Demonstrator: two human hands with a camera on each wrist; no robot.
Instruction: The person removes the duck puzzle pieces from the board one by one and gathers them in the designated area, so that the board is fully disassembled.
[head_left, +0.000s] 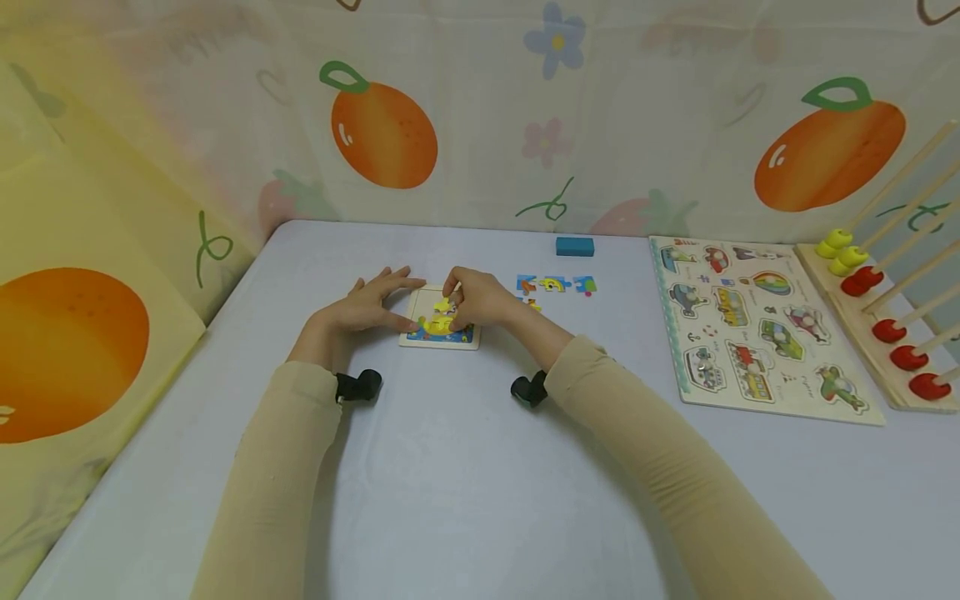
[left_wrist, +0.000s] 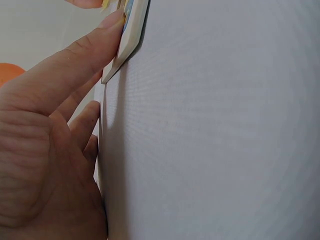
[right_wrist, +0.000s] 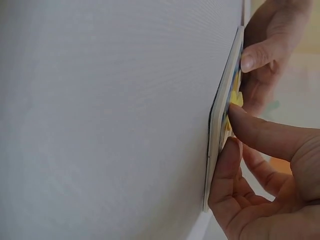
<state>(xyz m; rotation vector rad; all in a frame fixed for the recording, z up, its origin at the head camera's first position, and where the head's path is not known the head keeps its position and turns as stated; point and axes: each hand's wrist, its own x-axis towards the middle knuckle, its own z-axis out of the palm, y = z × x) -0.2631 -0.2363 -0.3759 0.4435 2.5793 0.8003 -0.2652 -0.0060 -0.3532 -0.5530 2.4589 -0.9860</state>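
A small wooden jigsaw board (head_left: 438, 343) with a pale frame lies on the table, its lower part filled with a blue and yellow picture. My left hand (head_left: 358, 310) is spread at the board's left side, its thumb (left_wrist: 107, 35) resting on the frame's edge. Over the board, my right hand (head_left: 480, 298) has its thumb and curled fingers at a yellow puzzle piece (head_left: 443, 306), which it pinches. That yellow piece (right_wrist: 237, 98) stands tilted up from the board in the right wrist view, partly hidden behind the right thumb (right_wrist: 265, 135).
Several loose puzzle pieces (head_left: 555, 284) lie right of the board, some partly behind the right hand. A blue block (head_left: 574, 247) sits near the back edge. Farther right are a large picture puzzle board (head_left: 757, 325) and a wooden bead rack (head_left: 862, 333) with upright pegs.
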